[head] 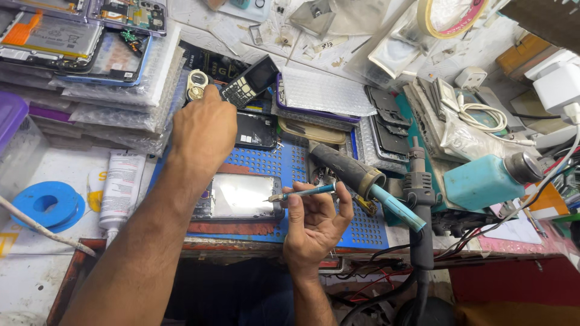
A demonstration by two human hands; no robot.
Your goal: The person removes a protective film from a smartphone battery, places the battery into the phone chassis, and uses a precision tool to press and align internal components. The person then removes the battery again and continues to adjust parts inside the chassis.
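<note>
A slim blue-handled screwdriver (302, 193) is being pinched in the grip of the right hand (315, 224), with thumb and fingers closed around its handle and its metal tip pointing left. The tip is being held just beside the right edge of an opened phone (240, 197), which is lying flat on a blue perforated mat (362, 226) at the near middle of the table (36, 265).

The left hand (202, 130) is being stretched to the far side, its fingers curled down near a small keypad phone (249, 81) and a roll of tape (197, 83); whether anything is being gripped there cannot be told.

A white tube (121, 188) with dark printed lines is lying upright in the view at the near left, beside a flat blue spool (48, 204). Bubble-wrapped packages (115, 111) are being kept stacked at the far left, with opened phones on top. A teal bottle (486, 181) with a metal cap is lying at the right, and a black hot-air handle (350, 170) is resting just right of the screwdriver.
</note>
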